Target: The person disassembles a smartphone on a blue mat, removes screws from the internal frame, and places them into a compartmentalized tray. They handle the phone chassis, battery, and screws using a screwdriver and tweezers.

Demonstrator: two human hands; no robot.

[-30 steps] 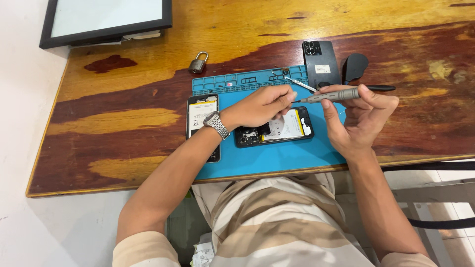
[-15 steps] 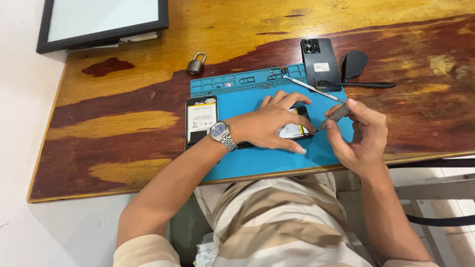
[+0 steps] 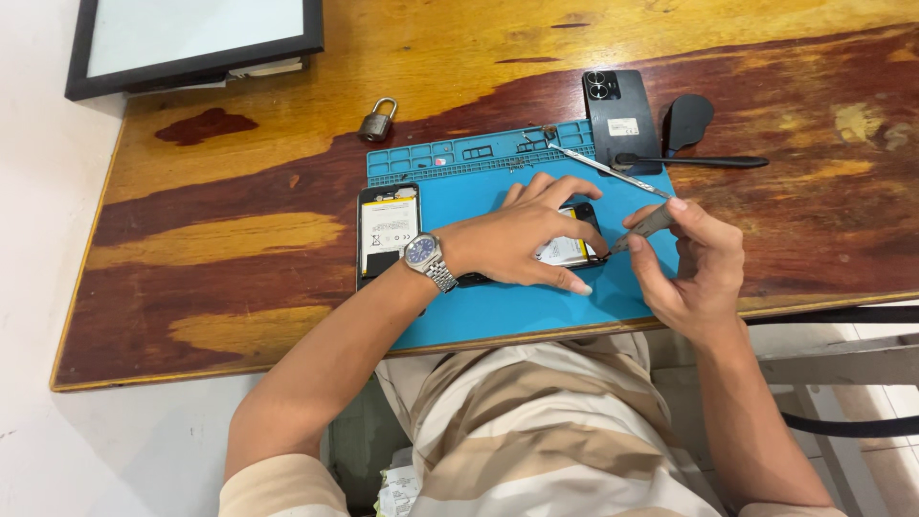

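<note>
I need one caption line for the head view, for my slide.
Left hand steadies an opened phone on a blue mat; right hand brings a slim tool to its edge.

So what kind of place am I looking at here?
Most likely a small phone repair bench. A blue repair mat lies on a wooden table, the left hand steadies an opened phone, the right hand holds a screwdriver, and a second opened phone lies beside it.

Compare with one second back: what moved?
The right hand brought the screwdriver down from above the mat to the opened phone. The left hand spread flat over that phone. Second opened phone, padlock and blue mat stayed put.
</note>
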